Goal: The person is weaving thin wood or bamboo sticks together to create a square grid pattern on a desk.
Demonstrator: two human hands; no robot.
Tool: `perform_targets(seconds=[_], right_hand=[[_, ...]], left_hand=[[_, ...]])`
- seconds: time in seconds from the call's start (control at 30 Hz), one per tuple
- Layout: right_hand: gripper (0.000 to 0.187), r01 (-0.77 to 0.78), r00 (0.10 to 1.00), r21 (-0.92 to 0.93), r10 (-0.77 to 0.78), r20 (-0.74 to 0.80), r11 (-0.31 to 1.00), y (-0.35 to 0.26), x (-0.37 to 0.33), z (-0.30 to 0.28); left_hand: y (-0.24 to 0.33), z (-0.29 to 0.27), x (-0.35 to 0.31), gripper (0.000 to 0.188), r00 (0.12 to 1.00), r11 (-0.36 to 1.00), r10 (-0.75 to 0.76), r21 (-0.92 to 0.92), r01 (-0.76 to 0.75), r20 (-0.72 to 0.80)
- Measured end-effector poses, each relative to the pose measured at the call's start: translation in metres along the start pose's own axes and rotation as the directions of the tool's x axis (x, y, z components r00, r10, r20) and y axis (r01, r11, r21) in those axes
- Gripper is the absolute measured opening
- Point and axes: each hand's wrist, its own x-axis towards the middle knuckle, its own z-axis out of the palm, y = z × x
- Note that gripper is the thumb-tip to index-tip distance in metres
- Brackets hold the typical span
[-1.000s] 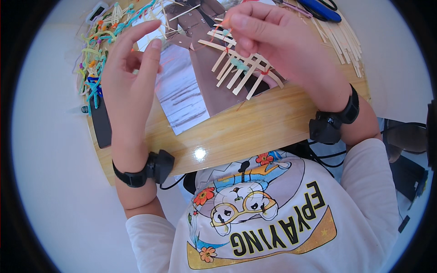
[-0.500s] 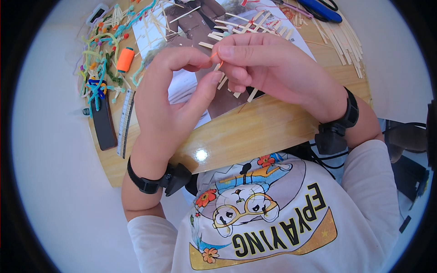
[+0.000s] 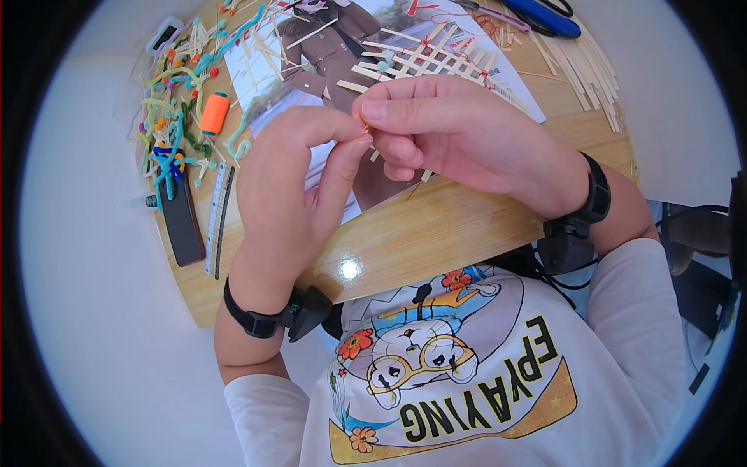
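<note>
Over the near part of the magazine page, my left hand [image 3: 292,183] and my right hand [image 3: 459,128] meet fingertip to fingertip. A tiny bit of orange thread [image 3: 366,127] shows between them. Thumb and index finger of the left hand are pressed together at the thread. The right thumb and index finger pinch it from the other side, its other fingers curled below. Just beyond and partly under the right hand lies a lattice of thin wooden strips [image 3: 436,61], with red thread knots at some crossings. Its near part is hidden by the hands.
Left of the printed page [image 3: 272,109] stand an orange thread spool [image 3: 214,114], a pile of coloured fuzzy wire pieces [image 3: 183,86], a dark phone-like slab [image 3: 181,226] and a clear ruler [image 3: 219,222]. Blue-handled scissors [image 3: 545,15] and loose wooden strips [image 3: 587,74] lie far right.
Both hands have come slightly nearer to me. The left thumb and index finger, apart before, have closed together at the thread. More of the lattice shows beyond the right hand.
</note>
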Motion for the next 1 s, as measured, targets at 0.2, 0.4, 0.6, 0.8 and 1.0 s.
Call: perform_targets(seconds=[0.2, 0.4, 0.6, 0.8, 1.0], right_hand=[[0.021, 0.042, 0.999, -0.069, -0.044, -0.022, 0.997, -0.003, 0.0, 0.0], [0.021, 0.087, 0.995, -0.148, -0.094, -0.042, 0.985, -0.004, -0.001, 0.001], [0.019, 0.148, 0.987, -0.22, -0.158, -0.028, 0.964, -0.006, -0.002, 0.005], [0.018, 0.173, 0.975, -0.359, -0.212, -0.071, 0.917, -0.01, -0.005, 0.01], [0.018, 0.207, 0.961, -0.421, -0.264, -0.083, 0.883, -0.009, -0.007, 0.012]], left_hand=[[0.002, 0.004, -0.007, 0.011, 0.971, 0.948, -0.24, -0.217, 0.234, 0.002], [0.006, 0.003, -0.009, 0.012, 0.913, 0.836, -0.405, -0.384, 0.393, 0.051], [0.01, 0.001, -0.005, 0.014, 0.875, 0.742, -0.469, -0.485, 0.462, 0.116], [0.013, -0.002, -0.002, 0.018, 0.837, 0.663, -0.536, -0.559, 0.498, 0.111], [0.017, -0.004, -0.001, 0.018, 0.815, 0.656, -0.569, -0.54, 0.528, 0.105]])
